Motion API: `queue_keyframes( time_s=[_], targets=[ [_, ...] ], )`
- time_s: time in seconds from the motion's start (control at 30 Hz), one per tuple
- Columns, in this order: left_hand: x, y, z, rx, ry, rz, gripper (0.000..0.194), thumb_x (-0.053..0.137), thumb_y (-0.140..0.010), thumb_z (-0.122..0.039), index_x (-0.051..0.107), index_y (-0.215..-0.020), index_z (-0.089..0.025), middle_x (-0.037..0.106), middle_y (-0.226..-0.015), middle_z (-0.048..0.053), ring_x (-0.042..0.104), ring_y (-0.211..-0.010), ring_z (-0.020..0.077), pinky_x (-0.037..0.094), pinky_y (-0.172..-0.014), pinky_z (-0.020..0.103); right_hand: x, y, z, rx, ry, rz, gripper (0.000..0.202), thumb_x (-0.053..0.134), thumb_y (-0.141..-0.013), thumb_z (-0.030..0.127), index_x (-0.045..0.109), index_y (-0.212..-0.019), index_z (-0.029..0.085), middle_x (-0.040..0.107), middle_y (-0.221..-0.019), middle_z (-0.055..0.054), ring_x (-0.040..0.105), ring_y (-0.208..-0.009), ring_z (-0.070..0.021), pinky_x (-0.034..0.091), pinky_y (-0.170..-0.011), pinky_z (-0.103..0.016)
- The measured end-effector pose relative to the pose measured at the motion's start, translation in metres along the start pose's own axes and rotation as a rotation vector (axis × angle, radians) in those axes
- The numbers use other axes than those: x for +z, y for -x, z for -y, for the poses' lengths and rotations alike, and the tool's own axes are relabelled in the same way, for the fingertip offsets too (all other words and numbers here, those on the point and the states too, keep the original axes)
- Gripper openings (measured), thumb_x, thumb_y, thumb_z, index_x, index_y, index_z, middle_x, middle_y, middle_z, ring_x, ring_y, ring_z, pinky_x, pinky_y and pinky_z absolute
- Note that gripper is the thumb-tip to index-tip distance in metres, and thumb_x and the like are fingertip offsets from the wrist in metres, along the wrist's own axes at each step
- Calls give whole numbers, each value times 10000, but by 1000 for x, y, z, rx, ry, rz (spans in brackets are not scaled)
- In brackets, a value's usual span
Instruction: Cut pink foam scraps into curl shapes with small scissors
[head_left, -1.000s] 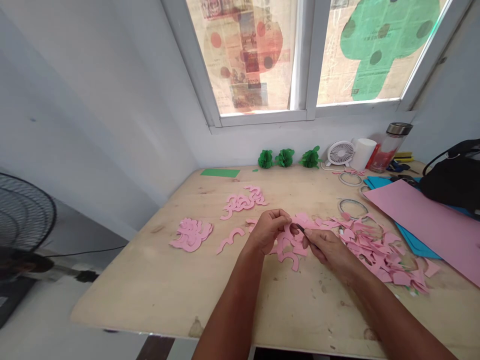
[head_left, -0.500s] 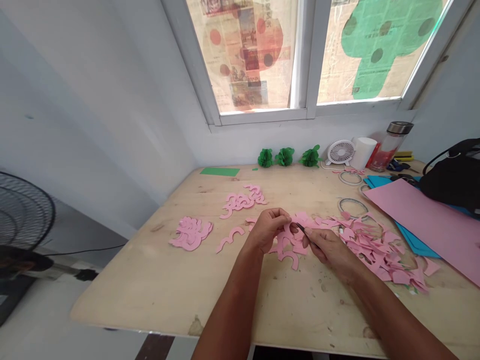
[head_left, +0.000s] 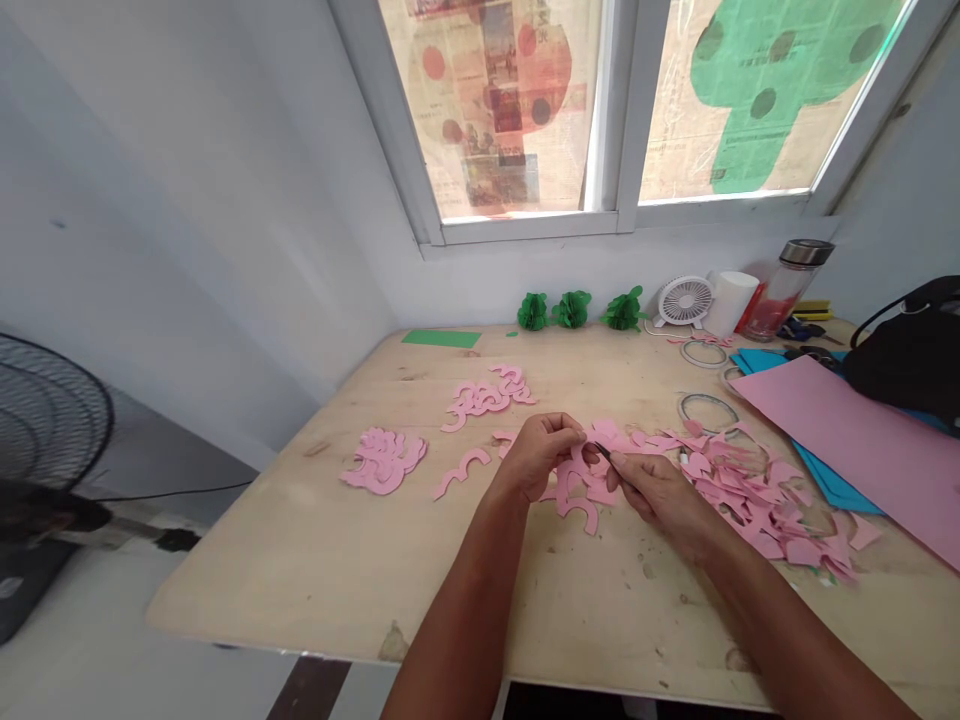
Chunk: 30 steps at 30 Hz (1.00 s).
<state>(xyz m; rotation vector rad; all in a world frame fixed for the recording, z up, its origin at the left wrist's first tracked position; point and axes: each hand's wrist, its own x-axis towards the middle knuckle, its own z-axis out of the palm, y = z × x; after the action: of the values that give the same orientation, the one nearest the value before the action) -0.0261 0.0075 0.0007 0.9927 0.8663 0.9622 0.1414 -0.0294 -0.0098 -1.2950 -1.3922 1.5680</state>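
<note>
My left hand (head_left: 541,452) pinches a curvy pink paper strip (head_left: 583,515), which hangs below the fingers toward the table. Close on its right, my right hand (head_left: 654,488) is closed on a dark, thin pointed tool (head_left: 606,455), its tip at the paper near the left fingertips. I cannot make out exactly what tool it is. A single wavy pink piece (head_left: 463,470) lies left of my left hand. Farther left is a stack of pink cutouts (head_left: 382,461), and behind it a loose pile of curved pink strips (head_left: 484,398).
Pink paper scraps (head_left: 757,500) are heaped at the right, beside a large pink sheet (head_left: 847,430) over blue sheets. Tape rings (head_left: 707,410), a small white fan (head_left: 684,300), a glass bottle (head_left: 787,290) and green paper shapes (head_left: 574,309) stand or lie along the back.
The view has shifted slightly. Both hands keep nearly the same pose, with the paper strip and dark tool still held.
</note>
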Motion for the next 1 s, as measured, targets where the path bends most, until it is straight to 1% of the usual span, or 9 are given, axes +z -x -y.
queue_keyframes(
  time_s=[0.6, 0.8, 1.0],
  targets=[
    [-2, -3, 1, -18, 43, 24, 103, 626, -601, -177, 540, -612, -122, 622, -547, 41, 606, -536, 151, 411, -538, 239, 1, 1, 1, -5, 15, 11, 416, 438, -804, 537, 556, -660, 164, 237, -376, 90, 160, -371, -68, 96, -400, -237],
    [-2, -1, 1, -45, 76, 28, 106, 632, -603, -175, 540, -604, -123, 627, -539, 44, 601, -534, 148, 426, -550, 245, -1, 1, 0, -23, 17, 21, 422, 438, -807, 536, 558, -664, 157, 249, -380, 89, 157, -371, -63, 88, -400, -235],
    [-2, -1, 0, -43, 83, 35, 110, 636, -604, -178, 541, -601, -122, 629, -539, 49, 602, -537, 150, 444, -569, 259, -1, 1, 1, -19, 30, 17, 417, 449, -802, 531, 560, -656, 156, 247, -386, 90, 154, -374, -64, 87, -401, -238]
  ],
)
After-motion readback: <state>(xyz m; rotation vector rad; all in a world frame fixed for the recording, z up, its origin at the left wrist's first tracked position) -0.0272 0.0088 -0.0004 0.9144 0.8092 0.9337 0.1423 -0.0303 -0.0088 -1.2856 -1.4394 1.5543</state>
